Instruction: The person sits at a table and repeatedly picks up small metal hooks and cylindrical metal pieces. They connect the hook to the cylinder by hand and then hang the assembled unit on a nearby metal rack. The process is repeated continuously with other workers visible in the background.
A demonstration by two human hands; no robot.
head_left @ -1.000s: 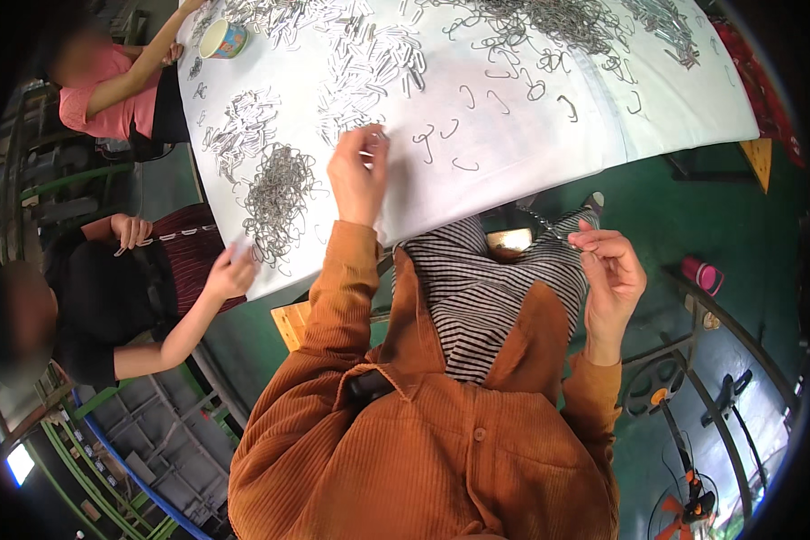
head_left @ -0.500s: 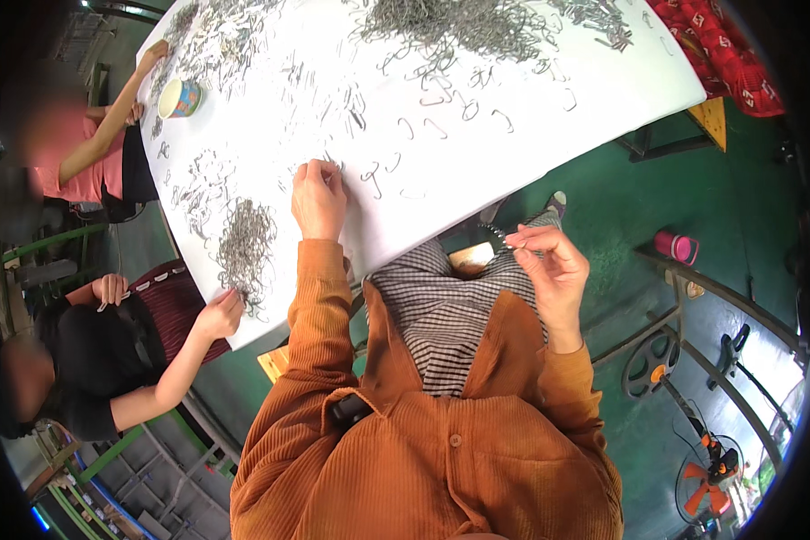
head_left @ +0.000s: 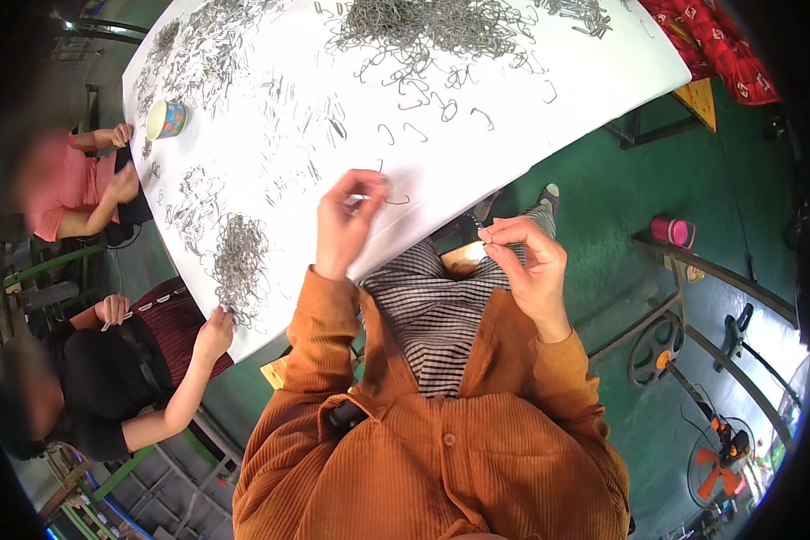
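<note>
Dark chain (head_left: 477,222) in the pinch of the right hand (head_left: 533,267), partly beyond the grip (left hand (head_left: 344,223) blurred, hold unclear).

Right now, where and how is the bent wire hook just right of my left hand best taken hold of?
I would pinch the bent wire hook at mid-length, from above, coming from the near side: it is thin, appears to lie flat on the white cloth, and no other piece blocks that side.

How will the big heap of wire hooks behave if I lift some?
The heap will likely snag and lift in clumps, since its bent ends overlap. Single hooks look thin and metallic, so probably light yet fairly stiff.
</note>
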